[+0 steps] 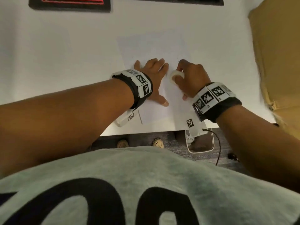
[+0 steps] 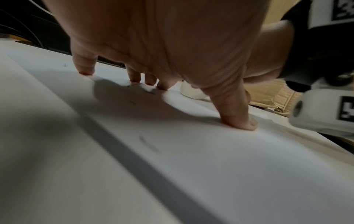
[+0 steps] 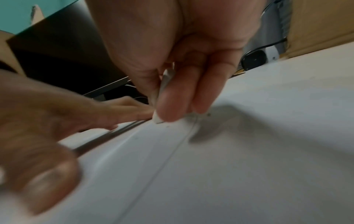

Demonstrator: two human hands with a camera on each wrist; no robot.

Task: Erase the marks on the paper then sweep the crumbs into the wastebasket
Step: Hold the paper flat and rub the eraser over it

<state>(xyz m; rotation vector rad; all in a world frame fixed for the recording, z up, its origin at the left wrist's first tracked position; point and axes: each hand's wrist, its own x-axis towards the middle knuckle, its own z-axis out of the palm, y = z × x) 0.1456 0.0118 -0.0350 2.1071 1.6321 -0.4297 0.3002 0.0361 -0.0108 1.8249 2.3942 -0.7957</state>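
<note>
A: Why is the left hand [image 1: 153,73] spread flat on the paper [image 1: 162,51]?

B: To pin the sheet, I judge; its fingers [image 2: 85,65] lie straight with the tips pressed down, and the thumb [image 2: 237,112] is planted apart from them, so the paper cannot slide on the tabletop [image 1: 56,54] under rubbing.

A: And the right hand [image 1: 190,77]?

B: It grips the white eraser [image 1: 176,77]; the fingers [image 3: 172,106] curl round it and pinch it against the thumb, one corner of the eraser [image 3: 158,119] touching the paper just beside the left fingertips; holding it on a corner concentrates pressure on a small spot.

A: Any marks left?

B: A faint stroke [image 2: 148,144] shows near the left thumb in the left wrist view, and small dark specks [image 2: 147,91] lie by the fingertips; whether those are crumbs or marks I cannot tell.

A: Where is the wastebasket [image 1: 211,146]?

B: On the floor below the near edge of the tabletop, under the right wrist; handy, I think, for brushing crumbs straight over the edge; sweeping is not yet begun.
</note>
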